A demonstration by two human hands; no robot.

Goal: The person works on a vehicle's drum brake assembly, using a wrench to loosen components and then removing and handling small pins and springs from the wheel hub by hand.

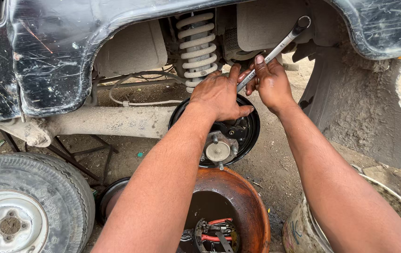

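My left hand lies over the top of a black brake backing plate with a bare hub at its centre, under a black car's wheel arch. Its fingers touch the lower end of a long silver ring spanner. My right hand grips the spanner's lower shaft from the right. The spanner slants up to the right, its ring end near the arch. Which part the lower end sits on is hidden by my hands.
A dusty coil spring stands behind the hub. A muddy axle tube runs left. A removed wheel lies at lower left. A rusty brake drum holds red-handled tools. A dirty bucket sits at lower right, a mud flap beyond.
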